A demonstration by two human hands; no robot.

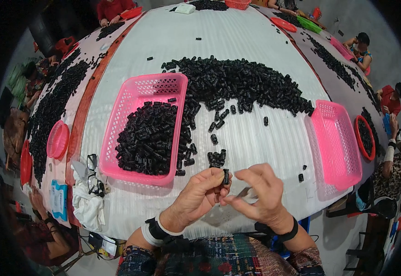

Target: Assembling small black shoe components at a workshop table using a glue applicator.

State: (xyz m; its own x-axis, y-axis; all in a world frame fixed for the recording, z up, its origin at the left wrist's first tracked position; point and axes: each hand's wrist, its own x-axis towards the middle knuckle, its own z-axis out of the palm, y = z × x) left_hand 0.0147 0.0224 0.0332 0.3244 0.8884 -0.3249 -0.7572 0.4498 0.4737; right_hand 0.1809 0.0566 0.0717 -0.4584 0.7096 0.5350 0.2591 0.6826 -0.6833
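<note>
Near the table's front edge, my left hand [193, 198] pinches a small black cylindrical plastic piece [226, 176] upright between thumb and fingers. Just to its right, my right hand [264, 195] is open, thumb and forefinger spread apart and curved toward the piece. A small cluster of similar black pieces [216, 158] lies just beyond my left fingertips. Left of my hands, a pink perforated basket [133, 177] holds a heap of black pieces [147, 138]. A long curved pile of them [246, 83] stretches across the table behind.
Another pink basket [331, 142] stands at the right, its bottom showing. Eyeglasses [91, 172] rest on a white cloth [88, 202] at the left, beside a blue packet [59, 200]. A red-rimmed bowl [365, 138] sits far right. Other people work around the tables.
</note>
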